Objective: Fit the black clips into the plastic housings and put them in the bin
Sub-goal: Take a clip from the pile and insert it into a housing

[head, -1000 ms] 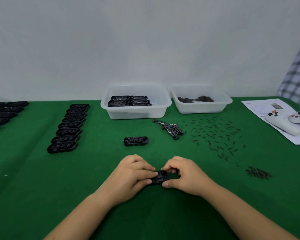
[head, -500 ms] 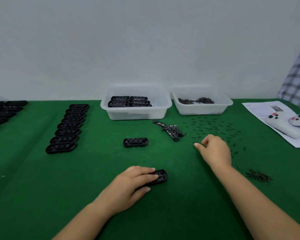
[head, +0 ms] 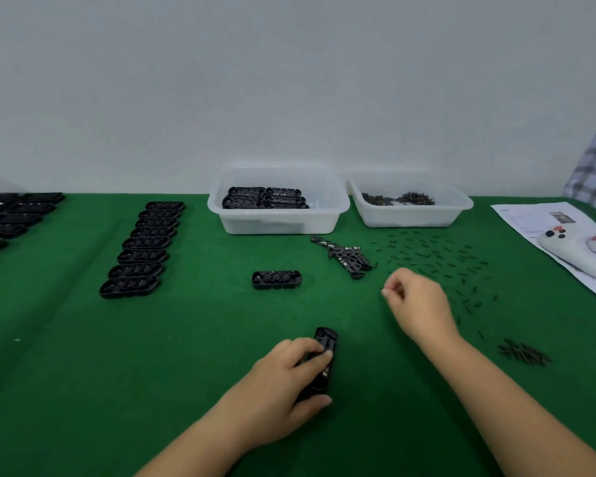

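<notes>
My left hand (head: 283, 383) grips a black plastic housing (head: 324, 346) low on the green table, the housing turned so its long side points away from me. My right hand (head: 417, 304) hovers at the near edge of the scattered small black clips (head: 434, 259), thumb and fingertips pressed together; whether a clip is between them I cannot tell. Another housing (head: 276, 279) lies alone mid-table. The left white bin (head: 324, 215) holds several finished housings.
A row of empty housings (head: 141, 249) runs along the left, with more at the far left edge (head: 7, 218). A second white bin (head: 410, 215) holds small parts. A black part strip (head: 344, 258), a small clip pile (head: 523, 352), paper and white controllers (head: 578, 249) lie right.
My right hand left the housing, went right to the scattered clips and has drawn back a little. My left hand has rotated the housing from crosswise to pointing away.
</notes>
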